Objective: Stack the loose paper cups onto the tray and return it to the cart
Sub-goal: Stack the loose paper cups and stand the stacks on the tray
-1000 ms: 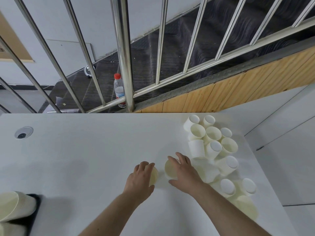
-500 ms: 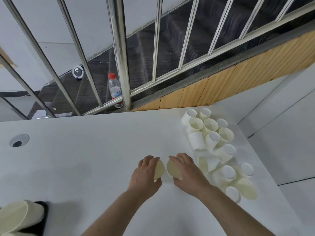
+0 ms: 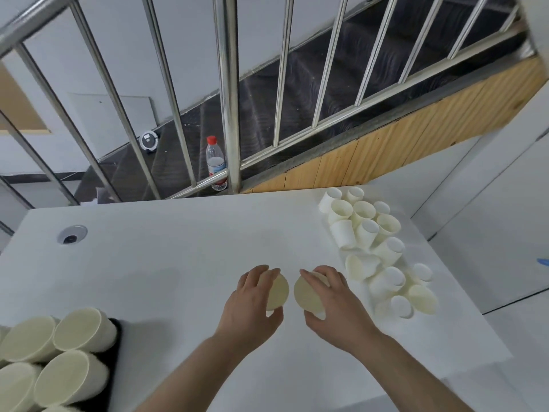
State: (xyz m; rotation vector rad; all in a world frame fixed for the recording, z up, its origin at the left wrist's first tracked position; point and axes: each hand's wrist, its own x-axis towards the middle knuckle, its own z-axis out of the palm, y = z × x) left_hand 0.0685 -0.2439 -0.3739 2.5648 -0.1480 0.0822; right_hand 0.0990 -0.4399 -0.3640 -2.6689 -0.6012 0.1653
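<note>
Down in the near left corner: black tray (image 3: pixel 114 346) with a bunch of paper cups lying on their sides (image 3: pixel 80 330), open mouths facing the camera. Mid-counter: left hand (image 3: pixel 252 304) wrapped around one paper cup (image 3: pixel 277 291), right hand (image 3: pixel 335 301) wrapped around another cup (image 3: pixel 307 294). Both cups tipped sideways, open mouths pointed at each other, rims close but with a small gap showing. Hands side by side, not touching, each with thumb under and fingers over its cup. Just right of the right hand: heap of loose cups (image 3: pixel 377 254), some upright, some upside down, some on their sides, stretching toward the far right corner of the white counter (image 3: pixel 166 263). Well apart on the far left of the counter: round cable hole (image 3: pixel 72 234). Past the counter edge: metal railing (image 3: pixel 228 93), plastic bottle with a red cap (image 3: pixel 215 162) standing by its post, dark stairs (image 3: pixel 297 93) behind, and a round white robot vacuum (image 3: pixel 149 140) on a step.
</note>
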